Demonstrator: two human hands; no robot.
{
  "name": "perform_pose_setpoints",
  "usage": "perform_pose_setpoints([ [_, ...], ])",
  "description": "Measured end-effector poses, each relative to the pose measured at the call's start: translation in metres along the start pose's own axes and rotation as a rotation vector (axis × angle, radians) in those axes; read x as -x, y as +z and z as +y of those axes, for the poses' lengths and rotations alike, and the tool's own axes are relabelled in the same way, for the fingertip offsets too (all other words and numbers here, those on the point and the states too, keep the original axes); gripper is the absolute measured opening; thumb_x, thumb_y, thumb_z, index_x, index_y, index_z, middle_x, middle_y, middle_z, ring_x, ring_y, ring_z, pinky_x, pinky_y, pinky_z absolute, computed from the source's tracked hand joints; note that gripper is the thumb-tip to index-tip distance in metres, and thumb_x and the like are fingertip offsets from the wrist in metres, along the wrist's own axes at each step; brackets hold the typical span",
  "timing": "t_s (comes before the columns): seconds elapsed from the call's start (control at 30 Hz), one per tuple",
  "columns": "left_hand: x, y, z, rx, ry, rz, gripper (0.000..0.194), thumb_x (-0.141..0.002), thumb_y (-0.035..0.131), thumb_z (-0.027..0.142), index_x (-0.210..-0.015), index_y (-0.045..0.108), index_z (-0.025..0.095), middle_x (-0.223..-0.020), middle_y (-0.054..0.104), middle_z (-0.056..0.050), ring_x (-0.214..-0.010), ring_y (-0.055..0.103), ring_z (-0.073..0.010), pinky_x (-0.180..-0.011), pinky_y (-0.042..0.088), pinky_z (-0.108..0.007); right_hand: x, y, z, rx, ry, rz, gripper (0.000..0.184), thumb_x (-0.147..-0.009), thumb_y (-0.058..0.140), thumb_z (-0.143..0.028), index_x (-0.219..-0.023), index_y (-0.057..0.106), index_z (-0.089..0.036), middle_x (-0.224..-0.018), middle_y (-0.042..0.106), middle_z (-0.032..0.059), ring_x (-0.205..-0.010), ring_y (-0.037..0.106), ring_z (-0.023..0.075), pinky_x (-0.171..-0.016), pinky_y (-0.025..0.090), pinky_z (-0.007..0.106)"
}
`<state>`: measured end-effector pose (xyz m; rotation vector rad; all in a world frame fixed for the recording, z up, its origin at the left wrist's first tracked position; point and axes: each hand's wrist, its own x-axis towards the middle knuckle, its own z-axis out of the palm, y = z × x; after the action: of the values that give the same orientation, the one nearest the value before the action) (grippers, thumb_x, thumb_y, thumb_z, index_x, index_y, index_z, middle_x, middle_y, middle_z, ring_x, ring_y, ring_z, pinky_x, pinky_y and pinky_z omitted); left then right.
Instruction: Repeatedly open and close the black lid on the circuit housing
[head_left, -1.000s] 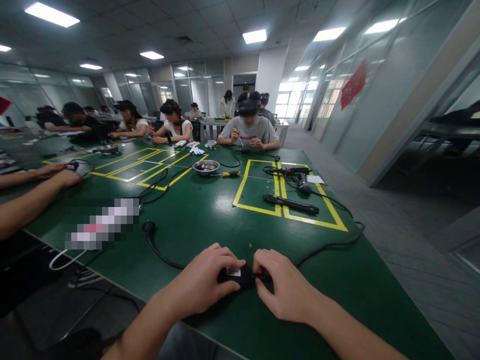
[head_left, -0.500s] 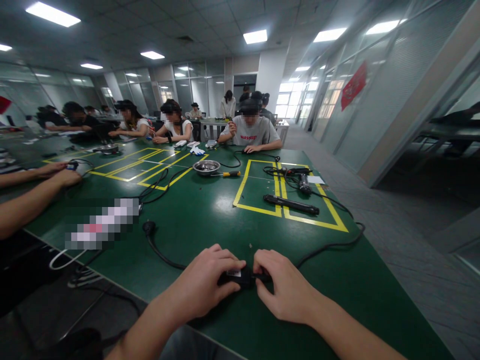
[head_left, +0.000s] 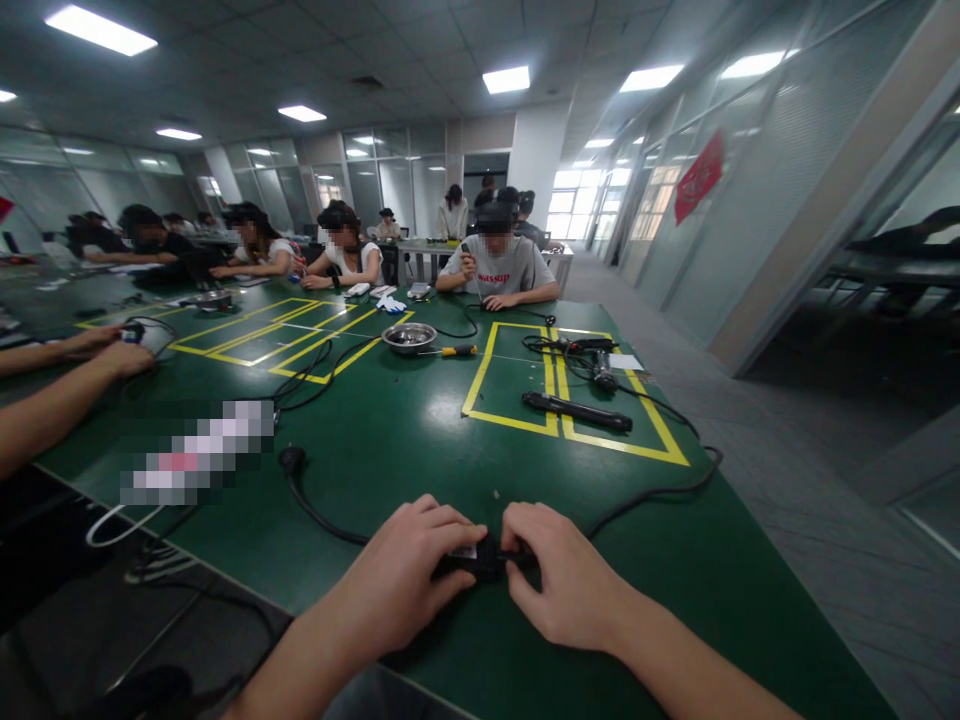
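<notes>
My left hand [head_left: 409, 570] is closed around a black power adapter [head_left: 489, 556] with a white label, low over the near part of the green table. From its left side a black cord runs out to a mains plug [head_left: 292, 460] lying on the tabletop. Facing it, my right hand [head_left: 566, 578] pinches the cable end [head_left: 516, 558] at the adapter's right side. Fingers partly hide the joint, so I cannot tell how far the cable end sits in. The black cable [head_left: 652, 493] continues from there to the right and back.
A blurred white power strip [head_left: 214, 445] lies left, near another person's hands [head_left: 112, 345]. Farther back are a metal bowl [head_left: 409, 338], a screwdriver [head_left: 459, 351], a black rod-shaped tool [head_left: 577, 411] and a corded device [head_left: 602, 372] by yellow tape. A person [head_left: 496, 270] sits opposite.
The view has shifted slightly. Both hands keep nearly the same hold on the adapter and cable end.
</notes>
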<state>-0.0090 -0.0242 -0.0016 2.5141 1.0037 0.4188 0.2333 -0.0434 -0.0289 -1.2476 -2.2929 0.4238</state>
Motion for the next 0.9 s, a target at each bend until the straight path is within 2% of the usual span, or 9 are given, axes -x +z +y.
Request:
perform_pose_setpoints([
  [0.17,-0.003,-0.004,0.001,0.032,-0.034,-0.016,0.039,-0.093,0.086,0.020,-0.131,0.078,0.027,-0.122,0.080,-0.006,-0.111,0.068,-0.0271,-0.098,0.053,-0.041,0.000,0.001,-0.001,0.000,0.006,-0.004,0.023,-0.078,0.060,-0.009,-0.086,0.044,-0.024,-0.083,0.055,0.0003,-0.078,0.054,0.0219,-0.077,0.040,0.036],
  [0.37,-0.004,-0.004,0.012,-0.146,-0.064,-0.061,0.042,-0.095,0.085,0.020,-0.135,0.075,0.028,-0.126,0.080,-0.006,-0.113,0.068,-0.0304,-0.096,0.051,-0.044,-0.001,-0.001,-0.003,-0.003,0.011,-0.012,0.023,-0.078,0.060,-0.009,-0.086,0.044,-0.025,-0.083,0.055,0.0003,-0.078,0.054,0.0220,-0.077,0.041,0.036],
  [0.57,0.001,0.001,0.010,-0.108,-0.061,-0.034,0.044,-0.096,0.083,0.017,-0.137,0.074,0.029,-0.131,0.079,-0.005,-0.116,0.068,-0.0300,-0.097,0.051,-0.043,-0.001,-0.001,-0.002,0.016,0.000,-0.001,0.023,-0.078,0.059,-0.010,-0.086,0.044,-0.024,-0.084,0.056,0.0003,-0.078,0.053,0.0210,-0.076,0.040,0.035],
  [0.63,-0.002,-0.006,0.010,-0.070,-0.059,-0.045,0.042,-0.094,0.084,0.018,-0.135,0.075,0.029,-0.127,0.080,-0.005,-0.114,0.069,-0.0293,-0.097,0.052,-0.041,-0.001,0.000,-0.002,0.013,0.007,-0.003,0.023,-0.077,0.060,-0.010,-0.085,0.043,-0.024,-0.083,0.056,0.0001,-0.078,0.053,0.0210,-0.075,0.039,0.035],
  [0.73,-0.018,-0.028,0.012,-0.009,-0.080,-0.067,0.033,-0.094,0.084,0.021,-0.126,0.078,0.029,-0.116,0.082,-0.003,-0.106,0.073,-0.0274,-0.092,0.053,-0.037,-0.002,0.000,-0.002,0.008,0.024,-0.014,0.026,-0.076,0.061,-0.010,-0.083,0.041,-0.025,-0.081,0.054,-0.0001,-0.077,0.052,0.0211,-0.074,0.038,0.034],
  [0.83,-0.040,-0.045,0.014,-0.129,-0.143,0.057,0.033,-0.093,0.081,0.018,-0.124,0.075,0.027,-0.120,0.080,-0.005,-0.114,0.072,-0.0298,-0.098,0.052,-0.039,-0.002,0.000,-0.003,0.007,0.028,-0.005,0.026,-0.075,0.061,-0.009,-0.083,0.041,-0.024,-0.082,0.055,0.0004,-0.078,0.053,0.0213,-0.074,0.038,0.034],
  [0.9,-0.051,-0.045,0.011,-0.234,-0.216,0.036,0.029,-0.092,0.080,0.018,-0.119,0.072,0.023,-0.113,0.080,-0.007,-0.108,0.073,-0.0312,-0.093,0.053,-0.040,-0.003,0.001,-0.003,0.002,0.028,0.001,0.026,-0.075,0.061,-0.008,-0.083,0.043,-0.024,-0.082,0.055,0.0007,-0.078,0.053,0.0216,-0.075,0.038,0.034],
])
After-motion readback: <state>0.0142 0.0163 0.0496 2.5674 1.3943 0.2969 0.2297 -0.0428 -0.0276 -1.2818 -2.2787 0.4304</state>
